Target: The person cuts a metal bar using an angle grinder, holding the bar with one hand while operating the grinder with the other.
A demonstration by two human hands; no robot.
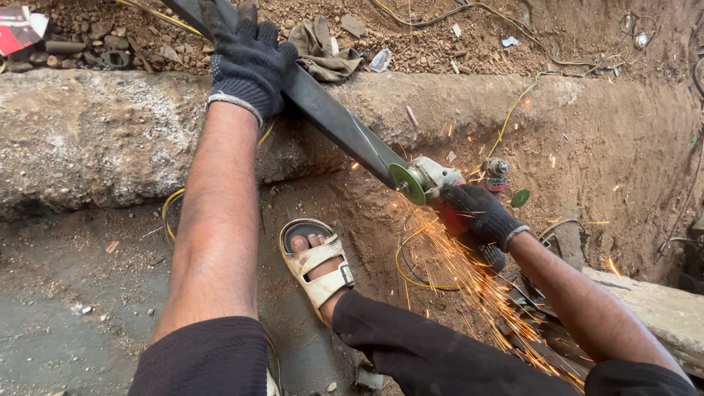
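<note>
My left hand (247, 59), in a dark knit glove, is closed around a long dark metal blade (337, 125) that slants from the upper left down to the middle. My right hand (480, 214), gloved as well, grips an angle grinder (440, 183) with a red body. Its green disc (405, 183) touches the lower end of the blade. Orange sparks (469, 279) stream down to the right from the contact point.
A rough concrete ledge (95, 132) runs across the view under the blade. My sandalled foot (317, 265) rests on the dirt below. A yellow cable (513, 110) trails over the earth. Rags (319, 48) and rubble lie behind the ledge. A stone slab (660, 308) sits at the right.
</note>
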